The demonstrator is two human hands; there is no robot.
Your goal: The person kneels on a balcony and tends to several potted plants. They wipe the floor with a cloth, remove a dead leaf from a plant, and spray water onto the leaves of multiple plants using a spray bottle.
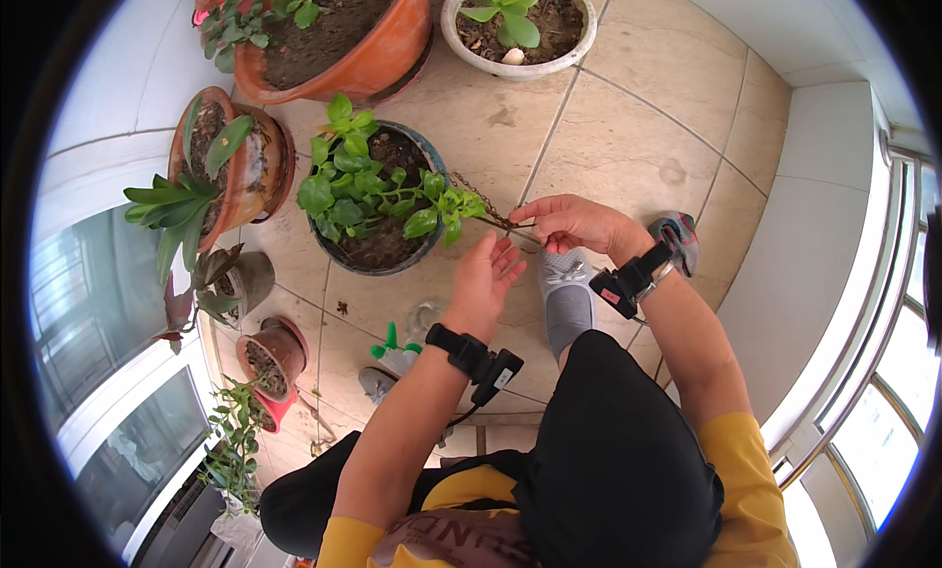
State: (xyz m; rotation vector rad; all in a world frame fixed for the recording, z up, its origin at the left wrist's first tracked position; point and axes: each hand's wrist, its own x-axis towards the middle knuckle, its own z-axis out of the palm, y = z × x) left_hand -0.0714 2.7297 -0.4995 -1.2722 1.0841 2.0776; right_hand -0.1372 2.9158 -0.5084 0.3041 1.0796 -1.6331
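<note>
My right hand [581, 226] pinches the end of a thin, rusty-brown chain or wire [482, 196], which runs left to the rim of a round dark plant pot [434, 152]. Just left of it, my left hand [478, 285] is raised with the fingers apart, palm towards the chain, holding nothing that I can see. The pot stands on the tiled floor and holds soil and a leafy green plant [349, 178]. One of its shoots [456, 204] leans over the rim towards my hands. The exact fingertip grip of the right hand is partly hidden.
A large terracotta planter [397, 45] and a white bowl pot [519, 71] stand beyond. More pots [250, 167] line the left wall. A clear spray bottle with a green head [390, 347] is by my left forearm. A patterned cloth item [681, 240] lies right of my shoe [567, 274].
</note>
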